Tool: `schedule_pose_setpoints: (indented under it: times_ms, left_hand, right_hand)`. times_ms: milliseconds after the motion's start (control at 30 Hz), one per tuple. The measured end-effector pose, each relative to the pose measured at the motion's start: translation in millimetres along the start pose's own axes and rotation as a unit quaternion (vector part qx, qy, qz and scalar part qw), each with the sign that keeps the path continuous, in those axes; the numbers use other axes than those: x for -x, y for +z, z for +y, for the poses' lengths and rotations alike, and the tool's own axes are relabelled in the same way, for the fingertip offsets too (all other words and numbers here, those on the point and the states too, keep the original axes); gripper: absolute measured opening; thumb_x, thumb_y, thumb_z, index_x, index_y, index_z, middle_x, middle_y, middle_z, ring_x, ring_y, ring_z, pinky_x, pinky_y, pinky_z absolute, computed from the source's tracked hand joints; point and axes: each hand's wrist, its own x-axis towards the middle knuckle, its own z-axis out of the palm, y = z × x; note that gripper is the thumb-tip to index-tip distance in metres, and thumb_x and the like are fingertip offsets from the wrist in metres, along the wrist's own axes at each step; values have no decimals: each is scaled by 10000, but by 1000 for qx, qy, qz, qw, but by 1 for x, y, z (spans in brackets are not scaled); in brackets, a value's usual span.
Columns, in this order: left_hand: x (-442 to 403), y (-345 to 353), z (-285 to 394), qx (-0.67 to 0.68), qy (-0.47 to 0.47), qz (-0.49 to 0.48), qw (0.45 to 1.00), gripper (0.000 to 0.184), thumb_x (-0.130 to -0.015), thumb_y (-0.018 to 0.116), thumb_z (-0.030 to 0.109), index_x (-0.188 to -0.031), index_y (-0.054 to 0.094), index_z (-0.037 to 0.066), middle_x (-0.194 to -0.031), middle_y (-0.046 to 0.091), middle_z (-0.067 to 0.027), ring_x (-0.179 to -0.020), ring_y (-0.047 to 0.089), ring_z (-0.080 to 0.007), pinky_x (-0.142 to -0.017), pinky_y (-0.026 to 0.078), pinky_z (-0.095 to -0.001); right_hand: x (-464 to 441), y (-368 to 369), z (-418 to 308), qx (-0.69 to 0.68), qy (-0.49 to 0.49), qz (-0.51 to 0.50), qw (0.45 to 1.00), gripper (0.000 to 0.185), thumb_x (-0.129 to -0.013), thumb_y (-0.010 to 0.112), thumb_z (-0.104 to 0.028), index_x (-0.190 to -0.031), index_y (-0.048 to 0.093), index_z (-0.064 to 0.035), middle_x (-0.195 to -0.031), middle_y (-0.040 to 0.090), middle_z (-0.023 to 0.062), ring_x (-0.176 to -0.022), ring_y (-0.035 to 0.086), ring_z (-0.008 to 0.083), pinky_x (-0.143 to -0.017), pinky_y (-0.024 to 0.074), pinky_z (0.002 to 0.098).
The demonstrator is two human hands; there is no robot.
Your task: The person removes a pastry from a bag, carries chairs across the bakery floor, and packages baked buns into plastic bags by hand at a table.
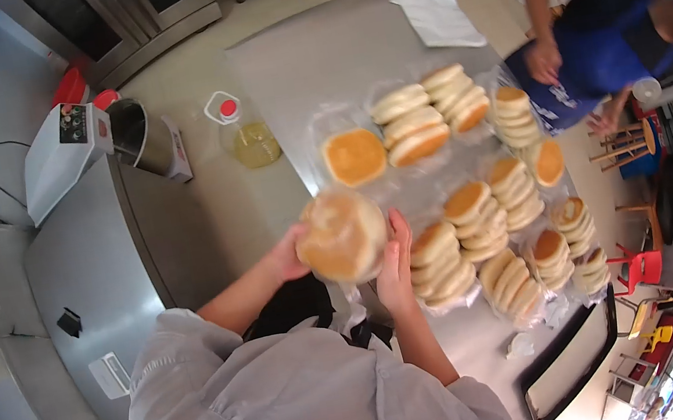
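Between my two hands is a clear plastic bag of round, browned flat buns [342, 236], held up just off the near edge of the metal table. My left hand [292, 255] grips its left side, the fingers partly hidden behind it. Against its right side presses my right hand [392, 261], with the fingers upright. Closest beyond the bag is a packed bun [355, 157] with a golden top. To the right, another bagged stack of buns [439, 262] leans on the table close to my right hand.
Several more bagged bun stacks [470, 210] cover the steel table [292, 53]. White plastic bags [435, 13] lie at its far end, a black-rimmed tray [571, 362] at the near right. A co-worker in a blue apron [580, 71] stands across. An oil jug [254, 142] sits left.
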Motion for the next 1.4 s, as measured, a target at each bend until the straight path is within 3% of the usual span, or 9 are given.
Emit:
schedule_pose_setpoints:
  times_ms: [267, 567, 633, 800, 933, 1167, 1200, 1267, 1400]
  left_hand:
    - [-55, -81, 295, -107, 241, 128, 956, 615, -881, 561, 430, -1382, 405, 110, -1345, 514, -62, -1256, 469, -221, -1071, 358, -412]
    - [-148, -132, 428, -96, 239, 158, 953, 630, -867, 519, 512, -1340, 458, 100, -1322, 527, -72, -1225, 484, -270, -1034, 357, -483]
    - [-162, -170, 447, -249, 195, 360, 878, 736, -816, 555, 585, -1359, 445, 102, -1333, 513, -74, -1222, 478, -285, -1009, 361, -482]
    - [-136, -156, 448, -381, 420, 424, 706, 640, -851, 596, 474, -1300, 476, 33, -1256, 528, -118, -1134, 505, -239, -963, 378, -358]
    - [-102, -37, 348, -630, 545, 361, 420, 410, -863, 628, 220, -1193, 544, -8, -1183, 582, -142, -1099, 539, -272, -957, 403, -341]
    - [-91, 112, 73, -806, 319, -242, 436, 362, -788, 692, 220, -1100, 609, 57, -1059, 620, -124, -975, 592, -280, -838, 468, -370]
    - [-98, 121, 49, -805, 317, -265, 426, 362, -788, 692, 220, -1100, 609, 57, -1059, 620, -124, -975, 592, -280, -838, 468, -370]
    - [-114, 121, 3, -713, 172, -114, 670, 472, -794, 696, 264, -1188, 560, 45, -1135, 576, -143, -1006, 566, -291, -852, 465, -373]
    - [-166, 79, -54, -786, 325, -93, 517, 551, -815, 663, 274, -1269, 478, 23, -1223, 496, -192, -1069, 510, -342, -770, 475, -429]
  right_hand:
    - [-67, 58, -29, 130, 26, -44, 990, 460, -875, 596, -155, -1295, 452, -33, -1302, 467, 181, -1166, 501, 312, -974, 402, 377]
    - [-26, 44, -11, 258, 155, -11, 954, 401, -807, 686, -217, -1148, 568, -42, -1234, 520, 219, -1127, 521, 392, -942, 436, 433]
    - [-23, 42, -12, 289, 157, 13, 944, 409, -798, 688, -213, -1158, 565, -61, -1231, 527, 197, -1118, 523, 389, -948, 426, 442]
    - [5, 23, -22, 344, 184, 98, 916, 368, -809, 675, -197, -1137, 577, -64, -1181, 572, 147, -1060, 558, 333, -926, 423, 423]
    - [44, 14, 0, 177, 294, 175, 923, 275, -824, 669, -184, -1049, 620, -33, -982, 653, 120, -864, 646, 246, -771, 497, 360]
    - [72, -23, 11, 207, 290, 294, 887, 89, -827, 652, -130, -868, 655, -51, -695, 606, 73, -601, 559, 188, -567, 450, 313]
    - [80, -35, 23, 206, 285, 365, 862, 87, -825, 652, -130, -847, 641, -47, -656, 568, 64, -570, 529, 186, -547, 437, 316]
    - [98, -59, 51, 209, 266, 481, 809, 92, -825, 652, -110, -854, 623, -28, -632, 525, 45, -564, 479, 137, -561, 435, 292]
    - [122, -78, 113, 227, 270, 544, 762, 325, -814, 680, -162, -1063, 560, 9, -870, 568, 95, -742, 534, 178, -677, 466, 327]
